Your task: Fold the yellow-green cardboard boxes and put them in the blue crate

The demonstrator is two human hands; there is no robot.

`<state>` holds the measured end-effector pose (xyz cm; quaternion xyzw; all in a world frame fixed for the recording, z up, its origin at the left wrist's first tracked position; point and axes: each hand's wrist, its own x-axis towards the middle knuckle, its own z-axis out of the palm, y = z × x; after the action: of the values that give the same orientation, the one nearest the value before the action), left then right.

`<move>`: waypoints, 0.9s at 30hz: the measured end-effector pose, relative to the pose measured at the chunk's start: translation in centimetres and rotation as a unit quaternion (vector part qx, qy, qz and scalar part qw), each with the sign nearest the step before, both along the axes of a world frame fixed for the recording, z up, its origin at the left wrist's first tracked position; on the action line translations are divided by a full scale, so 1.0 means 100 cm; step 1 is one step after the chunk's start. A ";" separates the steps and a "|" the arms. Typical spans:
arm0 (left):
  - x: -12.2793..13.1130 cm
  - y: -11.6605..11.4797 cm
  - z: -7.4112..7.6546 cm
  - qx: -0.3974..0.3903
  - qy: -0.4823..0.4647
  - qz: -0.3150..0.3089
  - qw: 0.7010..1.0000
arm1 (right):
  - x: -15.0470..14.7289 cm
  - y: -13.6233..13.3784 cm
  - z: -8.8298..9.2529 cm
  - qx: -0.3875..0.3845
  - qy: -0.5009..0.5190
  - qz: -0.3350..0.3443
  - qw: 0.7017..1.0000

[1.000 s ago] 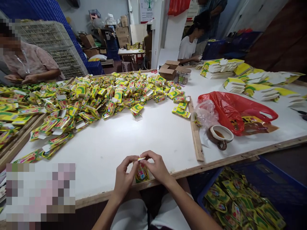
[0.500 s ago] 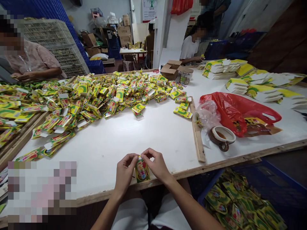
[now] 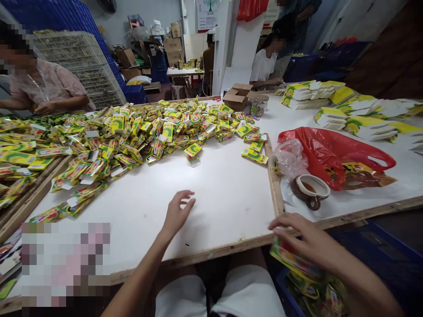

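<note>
Yellow-green box (image 3: 292, 260) at near right, just past the near table edge, under right hand (image 3: 306, 237), at or above blue crate (image 3: 380, 247) holding similar packs. Tilted, motion-blurred, partly covered by the hand. Right fingers: forefinger and thumb extended left with a visible gap, rest hidden; cannot tell whether gripping the box or clear of it. Left hand (image 3: 177, 210): near middle, over bare white table (image 3: 224, 189), fingers loosely curled and well apart from thumb, nothing held.

Step in hand, best guess: setting one box aside into the crate. Next move on the right probably calls for a clean release low over the packs, inside the rim, then lifting clear without catching the table edge. Next on the left, if picking, would call for a reach far across the bare surface to the big pile of boxes (image 3: 161, 127). Handiest candidate there: lone front box (image 3: 193, 150) with white flap sticking out toward near side.

At right, past wooden strip (image 3: 273, 185): brown cup (image 3: 310, 191) with liquid, near red bag (image 3: 330, 147). Worth keeping the right elbow and forearm low and clear of both.
</note>
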<state>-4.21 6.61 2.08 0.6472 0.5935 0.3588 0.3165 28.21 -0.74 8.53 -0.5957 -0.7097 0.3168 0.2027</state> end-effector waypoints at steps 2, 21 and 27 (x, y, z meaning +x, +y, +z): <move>0.006 0.044 -0.006 -0.002 0.040 0.014 0.999 | 0.027 -0.011 0.004 0.001 -0.038 -0.024 0.999; 0.002 0.026 0.039 0.063 0.034 -0.201 0.977 | -0.101 0.036 -0.049 0.114 0.250 -0.027 0.961; 0.019 -0.019 0.023 0.020 -0.089 -0.132 0.987 | -0.144 0.036 -0.081 -0.022 0.398 -0.007 0.917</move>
<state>-2.26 4.67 4.39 0.6917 0.4647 0.3818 0.3999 13.85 2.86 0.41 -0.4299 -0.5588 0.5418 0.4576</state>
